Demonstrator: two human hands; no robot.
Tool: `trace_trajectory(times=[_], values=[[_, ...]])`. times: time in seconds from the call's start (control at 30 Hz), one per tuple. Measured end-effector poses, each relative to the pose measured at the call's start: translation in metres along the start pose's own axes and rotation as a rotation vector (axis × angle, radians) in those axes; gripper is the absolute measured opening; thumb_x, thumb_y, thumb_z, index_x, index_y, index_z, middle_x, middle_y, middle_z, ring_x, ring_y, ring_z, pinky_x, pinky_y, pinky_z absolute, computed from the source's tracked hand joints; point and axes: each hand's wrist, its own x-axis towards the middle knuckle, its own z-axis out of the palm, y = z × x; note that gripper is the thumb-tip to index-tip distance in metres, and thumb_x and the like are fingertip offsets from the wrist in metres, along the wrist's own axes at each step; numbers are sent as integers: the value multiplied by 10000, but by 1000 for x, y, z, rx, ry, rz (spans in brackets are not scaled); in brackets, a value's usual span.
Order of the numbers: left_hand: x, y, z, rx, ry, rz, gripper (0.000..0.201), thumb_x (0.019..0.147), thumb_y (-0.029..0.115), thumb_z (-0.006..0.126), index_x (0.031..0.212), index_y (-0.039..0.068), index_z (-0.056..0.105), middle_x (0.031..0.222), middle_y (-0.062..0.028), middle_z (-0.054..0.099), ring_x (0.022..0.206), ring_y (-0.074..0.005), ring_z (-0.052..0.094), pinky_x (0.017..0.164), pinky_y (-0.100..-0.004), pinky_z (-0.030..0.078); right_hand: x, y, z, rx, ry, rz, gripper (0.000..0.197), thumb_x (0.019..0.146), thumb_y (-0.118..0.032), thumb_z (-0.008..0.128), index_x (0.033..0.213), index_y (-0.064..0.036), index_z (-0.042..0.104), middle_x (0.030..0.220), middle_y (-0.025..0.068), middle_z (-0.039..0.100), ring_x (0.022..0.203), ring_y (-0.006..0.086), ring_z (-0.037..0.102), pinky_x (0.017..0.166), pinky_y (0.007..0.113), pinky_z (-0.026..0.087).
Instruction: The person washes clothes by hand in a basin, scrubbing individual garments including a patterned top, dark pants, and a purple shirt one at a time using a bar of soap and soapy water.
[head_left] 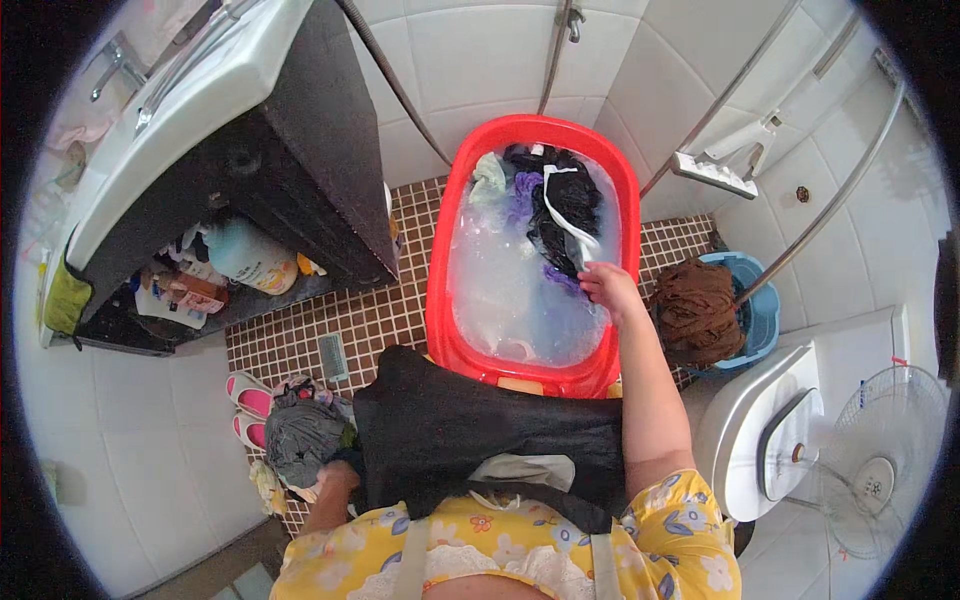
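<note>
A red tub (434,290) of cloudy, soapy water stands in front of me. Soaking in it are black clothing (572,205), purple lacy cloth (522,195) and a pale green cloth (489,178). Over the black clothing runs a white strip of cloth (560,212). At the tub's right side, my right hand (606,288) is closed in a pinch at the lower end of that strip. Low on the left, my left hand (335,476) reaches down to a laundry pile with a grey garment (303,440). Its fingers are hidden. A black cloth (480,430) covers my lap.
A blue basin (764,310) with brown cloth (697,310) stands right of the tub, near a white toilet (740,430) and a fan (880,460). At left is a dark sink cabinet (340,150) with bottles. Pink-and-white slippers (250,395) lie on brown mosaic tiles.
</note>
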Motion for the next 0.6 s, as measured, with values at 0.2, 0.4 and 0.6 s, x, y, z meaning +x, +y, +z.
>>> trace_trajectory(times=[0.2,0.4,0.6], values=[[-73,50,-202,-484,546,578,273,885,245,450,954,58,636,944,-201,642,926,-374,604,779,-447,470,-13,-19,12,45,-17,-115,308,887,-251,511,1146,-106,593,1038,50,663,887,140,605,805,299,428],[-115,225,-319,-65,576,995,380,796,284,612,1091,47,580,989,-179,640,941,-339,610,818,-430,482,-24,-35,16,104,-35,-177,287,840,-190,557,1086,-64,636,945,41,673,822,115,597,684,249,431],[-21,373,-295,344,862,1011,533,801,290,608,1277,94,468,1214,-199,552,1103,-341,553,890,-435,469,-18,-33,21,-191,104,-378,326,819,-231,562,1089,-65,638,926,107,685,836,225,644,776,337,494]])
